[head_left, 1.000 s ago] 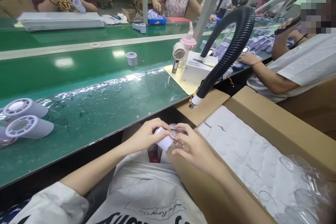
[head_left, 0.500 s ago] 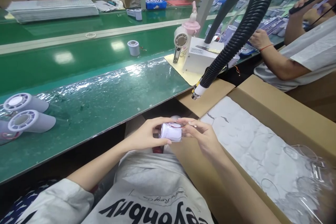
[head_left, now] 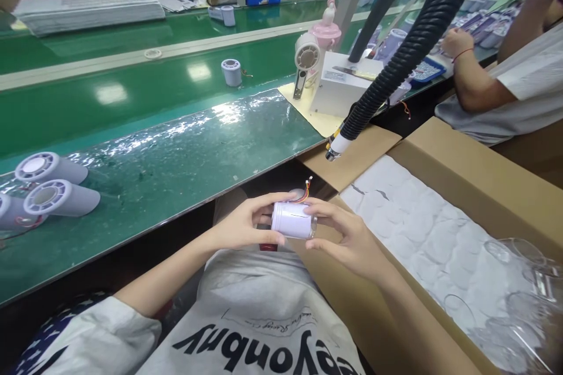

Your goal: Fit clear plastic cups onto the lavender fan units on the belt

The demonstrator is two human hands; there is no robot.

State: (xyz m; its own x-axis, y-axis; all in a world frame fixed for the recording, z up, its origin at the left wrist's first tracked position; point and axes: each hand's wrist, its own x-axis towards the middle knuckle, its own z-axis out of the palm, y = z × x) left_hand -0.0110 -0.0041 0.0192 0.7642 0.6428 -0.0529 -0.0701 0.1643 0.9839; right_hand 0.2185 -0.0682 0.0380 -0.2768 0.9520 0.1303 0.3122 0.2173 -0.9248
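Observation:
A small white cylindrical housing (head_left: pixel 290 220) lies on its side between both my hands, just below the table's front edge and above my lap. My left hand (head_left: pixel 241 224) grips its left end. My right hand (head_left: pixel 347 237) grips its right end, where a clear part sits. Thin red and orange wires (head_left: pixel 307 188) stick up from the top of it. Two more white cylindrical housings (head_left: pixel 55 184) with vented round ends lie on the green table at the far left.
A black corrugated hose (head_left: pixel 396 53) with a nozzle hangs above an open cardboard box (head_left: pixel 466 176) lined with white padding and clear parts at my right. A white box (head_left: pixel 341 79), a small fan and a lone housing (head_left: pixel 231 72) stand on the green belt. Other people work around the table.
I have raised the housing a little and turned it level between my hands. The wires now stick up from its top. The view has tilted down slightly.

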